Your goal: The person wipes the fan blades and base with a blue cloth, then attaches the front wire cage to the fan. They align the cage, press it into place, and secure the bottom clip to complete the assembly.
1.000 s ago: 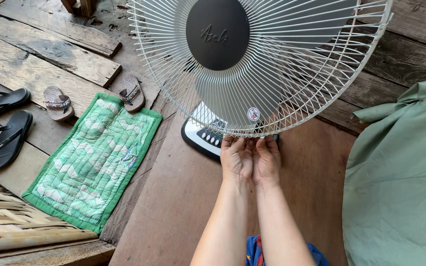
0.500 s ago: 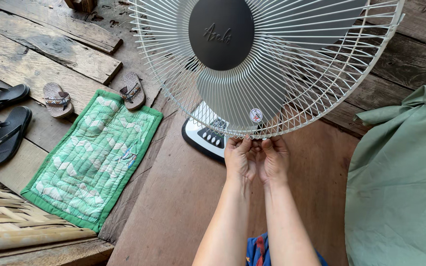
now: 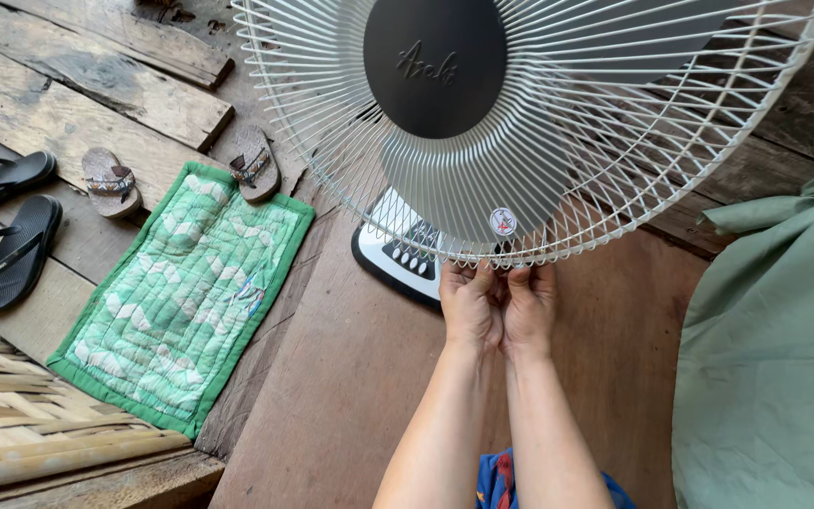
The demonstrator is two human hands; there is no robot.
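Since the earlier frame I've edged both hands right with the tilted fan guard (image 3: 558, 123). My left hand (image 3: 471, 306) and right hand (image 3: 529, 306) pinch its bottom rim, just above my fingers (image 3: 482, 279); best keep that grip even.

The white wire-grille electric fan with a round black centre cap (image 3: 520, 123) stands on the brown wooden floor (image 3: 350, 377), its grille tilted toward the camera, grey blades behind the wires, and a black-and-white button base beneath its lower rim.
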